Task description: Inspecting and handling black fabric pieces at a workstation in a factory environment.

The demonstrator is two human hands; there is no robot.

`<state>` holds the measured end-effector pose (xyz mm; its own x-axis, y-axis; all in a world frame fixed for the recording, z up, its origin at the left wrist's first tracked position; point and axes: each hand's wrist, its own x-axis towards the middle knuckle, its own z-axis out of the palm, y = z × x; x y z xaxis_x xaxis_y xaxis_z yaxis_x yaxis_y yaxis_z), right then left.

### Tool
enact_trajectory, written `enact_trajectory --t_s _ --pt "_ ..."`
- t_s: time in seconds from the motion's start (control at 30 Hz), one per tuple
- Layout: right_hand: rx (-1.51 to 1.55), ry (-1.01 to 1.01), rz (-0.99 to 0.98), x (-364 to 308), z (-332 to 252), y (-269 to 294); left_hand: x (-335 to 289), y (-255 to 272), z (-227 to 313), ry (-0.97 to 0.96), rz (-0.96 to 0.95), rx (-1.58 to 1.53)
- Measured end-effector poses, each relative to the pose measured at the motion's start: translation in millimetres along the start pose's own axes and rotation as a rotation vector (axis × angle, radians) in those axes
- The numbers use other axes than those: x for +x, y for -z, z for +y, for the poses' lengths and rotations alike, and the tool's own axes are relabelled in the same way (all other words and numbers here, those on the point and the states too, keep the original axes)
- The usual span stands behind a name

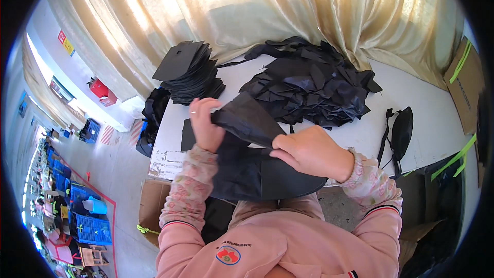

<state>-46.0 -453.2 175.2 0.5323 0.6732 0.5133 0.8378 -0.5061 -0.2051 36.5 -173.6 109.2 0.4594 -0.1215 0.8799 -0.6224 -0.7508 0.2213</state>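
A piece of black fabric [248, 118] is stretched between my hands above the near part of the white table [170, 160]. My left hand [207, 123] grips its left end, fingers curled over the edge. With the thumb pressed against the cloth, my right hand [315, 150] pinches the lower right corner. Beneath them, a wider black fabric panel [242, 172] with a rounded lower edge lies at the table's front edge by my lap. Whether the two pieces are joined, I cannot tell.
Behind my left hand rises a stack of flat black panels [188, 69]. A heap of loose black fabric pieces [309, 85] covers the table's back middle. To the right lies a black pouch-like piece with straps [401, 129]. Cardboard boxes [463, 87] and a curtain [247, 15] border the table.
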Motion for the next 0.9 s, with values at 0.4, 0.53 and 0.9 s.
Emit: enact_trajectory --t_s 0.4,0.53,0.9 --pt "0.787 -0.076 -0.454 -51.5 -4.1 26.5 -49.3 120.0 -93.3 0.342 -0.293 -0.082" --pt "0.963 -0.188 -0.487 -76.5 10.7 34.2 -67.1 166.1 -104.0 0.555 -0.7 -0.146" --pt "0.574 -0.686 -0.455 -138.5 113.3 -79.6 -96.0 95.7 -146.0 0.672 -1.429 -0.086"
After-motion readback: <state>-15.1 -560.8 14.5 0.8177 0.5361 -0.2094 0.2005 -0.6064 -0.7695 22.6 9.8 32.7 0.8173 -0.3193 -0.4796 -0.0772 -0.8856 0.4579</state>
